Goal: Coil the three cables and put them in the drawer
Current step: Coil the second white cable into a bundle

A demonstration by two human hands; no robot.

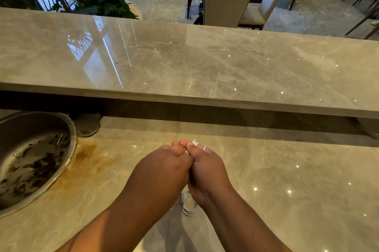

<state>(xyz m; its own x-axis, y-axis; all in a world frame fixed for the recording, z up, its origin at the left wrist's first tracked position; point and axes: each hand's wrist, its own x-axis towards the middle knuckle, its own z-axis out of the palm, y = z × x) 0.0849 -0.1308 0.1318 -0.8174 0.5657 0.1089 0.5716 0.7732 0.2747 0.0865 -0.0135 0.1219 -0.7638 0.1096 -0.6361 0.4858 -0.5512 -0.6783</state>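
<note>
My left hand (164,166) and my right hand (207,171) are pressed together over the lower marble counter (287,169), fingers curled. Both grip a thin white cable (189,203). Its looped strands hang below my wrists, and a short white end pokes out past my right fingertips. Most of the cable is hidden inside my hands. No drawer and no other cable is in sight.
A round steel sink (30,157) with dark stains is set into the counter at the left, with rust-coloured marks beside it. A raised marble bar top (184,61) runs across behind my hands. Chairs, tables and plants stand beyond it.
</note>
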